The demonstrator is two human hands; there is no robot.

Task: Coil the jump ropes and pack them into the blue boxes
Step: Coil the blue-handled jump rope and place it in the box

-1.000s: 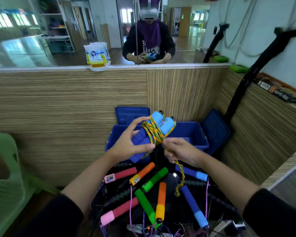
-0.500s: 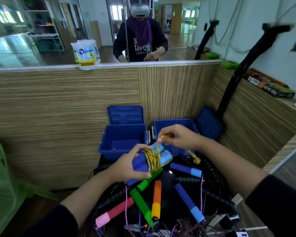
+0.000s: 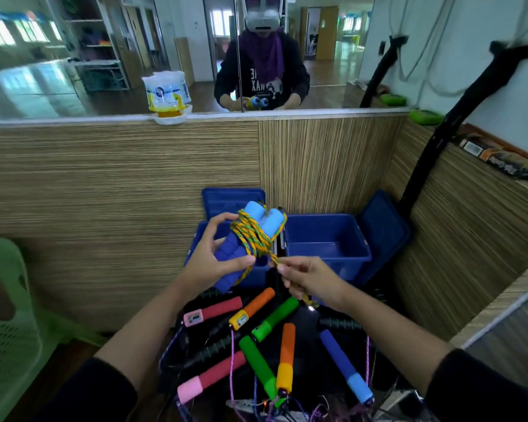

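The left hand (image 3: 208,266) grips the blue handles (image 3: 244,248) (cord already wound around them) above the blue boxes (image 3: 326,239); the right hand (image 3: 311,278) pinches the cord end (image 3: 273,259) between thumb and forefinger.

Both forearms reach forward, dark sleeves pushed up. Left hand (image 3: 209,263) grips the blue handles (image 3: 241,248), thumb and fingers curled round. Right hand (image 3: 313,277) pinches the cord (image 3: 252,236).

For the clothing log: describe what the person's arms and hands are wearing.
Both hands, left hand and right hand, are bare: no gloves, rings or watch visible. Forearms are uncovered; black sleeves are pushed up toward the elbows on both arms.
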